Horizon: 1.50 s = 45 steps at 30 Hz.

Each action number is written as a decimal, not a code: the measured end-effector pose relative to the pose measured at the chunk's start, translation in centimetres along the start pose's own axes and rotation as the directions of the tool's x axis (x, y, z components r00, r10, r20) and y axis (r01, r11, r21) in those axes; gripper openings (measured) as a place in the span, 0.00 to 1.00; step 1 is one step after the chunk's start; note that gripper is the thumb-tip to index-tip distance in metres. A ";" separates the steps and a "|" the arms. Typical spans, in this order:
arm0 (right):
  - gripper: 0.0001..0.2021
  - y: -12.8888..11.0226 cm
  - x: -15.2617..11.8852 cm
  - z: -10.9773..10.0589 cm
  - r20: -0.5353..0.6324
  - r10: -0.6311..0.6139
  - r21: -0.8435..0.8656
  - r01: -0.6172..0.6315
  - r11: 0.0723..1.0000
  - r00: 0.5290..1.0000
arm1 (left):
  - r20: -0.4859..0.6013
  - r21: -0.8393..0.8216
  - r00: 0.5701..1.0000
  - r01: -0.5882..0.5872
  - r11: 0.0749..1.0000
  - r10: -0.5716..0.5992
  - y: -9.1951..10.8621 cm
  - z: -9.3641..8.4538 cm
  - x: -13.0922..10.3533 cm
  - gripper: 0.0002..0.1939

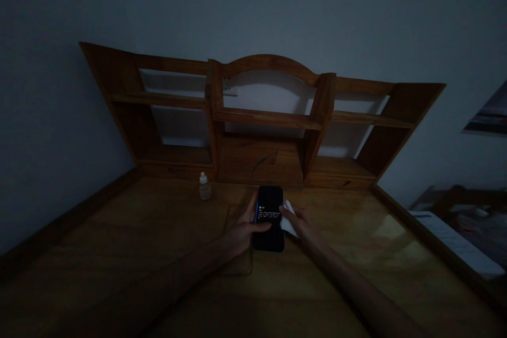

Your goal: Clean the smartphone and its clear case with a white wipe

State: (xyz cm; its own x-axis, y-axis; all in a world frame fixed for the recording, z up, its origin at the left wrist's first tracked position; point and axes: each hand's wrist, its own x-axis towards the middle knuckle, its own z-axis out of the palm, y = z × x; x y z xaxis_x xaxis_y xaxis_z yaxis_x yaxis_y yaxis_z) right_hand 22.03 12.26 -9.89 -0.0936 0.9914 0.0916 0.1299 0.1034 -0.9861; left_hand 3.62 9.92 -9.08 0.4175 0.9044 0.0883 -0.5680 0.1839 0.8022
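Note:
A dark phone (269,240) with small lit text on its screen is held upright over the wooden desk, near the middle of the view. My left hand (241,232) grips its left side, with the thumb lying across the screen. At the phone's right edge, my right hand (300,223) holds a white cloth or tissue (288,226) between its fingers, and a fingertip touches the screen's edge. Under my left hand and wrist, a thin rectangular outline (243,269) shows on the desk.
Behind the desk (138,232) stands a wooden shelf unit (269,116) against the wall. A small bottle with a white cap (204,189) stands left of the phone. White papers (455,240) lie beyond the desk's right edge. A socket (227,86) shows through the shelf.

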 end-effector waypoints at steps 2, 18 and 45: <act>0.20 0.2 0.2 0.0 0.008 0.013 0.013 -0.013 1.000 1.000 | 0.036 0.031 0.999 -0.012 0.999 0.011 -0.1 0.0 0.0 0.40; 0.18 -1.1 -0.5 -0.4 0.046 0.003 0.002 -0.003 1.000 0.999 | 0.080 0.003 0.994 -0.072 0.997 0.071 -0.1 0.5 -0.1 0.41; 0.25 -0.9 0.1 -0.9 -0.120 0.136 0.226 -0.106 0.968 0.983 | 0.114 -0.331 0.932 0.363 0.871 -0.345 1.6 0.1 0.5 0.28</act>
State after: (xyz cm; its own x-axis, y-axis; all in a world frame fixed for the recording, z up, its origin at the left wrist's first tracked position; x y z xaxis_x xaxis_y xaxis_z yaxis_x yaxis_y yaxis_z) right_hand 22.77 12.29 -8.91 0.0446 0.9986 -0.0271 -0.0878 -0.0231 -0.9959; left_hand 2.98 10.66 -7.73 0.6660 0.7351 -0.1269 -0.5780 0.6161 0.5351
